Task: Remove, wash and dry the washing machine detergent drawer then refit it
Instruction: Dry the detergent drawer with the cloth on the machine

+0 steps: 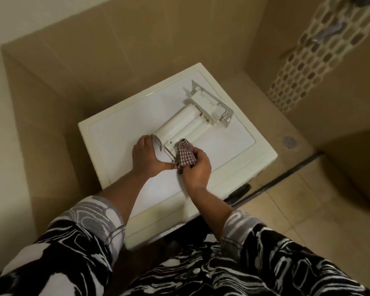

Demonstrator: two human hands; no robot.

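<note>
Head view | drawer [184, 127] diagonal (near-left to far-right) | left hand [145, 155] grips near end | right hand [195, 167] clutches cloth [185, 155]

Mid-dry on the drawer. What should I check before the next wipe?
1. Drawer out of the machine and lying on the washer top: ok.
2. Drawer well inside the top's edges: ok.
3. Left hand grips the drawer's near end to steady it: ok.
4. Right hand holds the cloth against the drawer: ok.
5. Drawer surfaces dry: cannot tell.
6. Compartments facing down, inside wiped: cannot tell.
</note>
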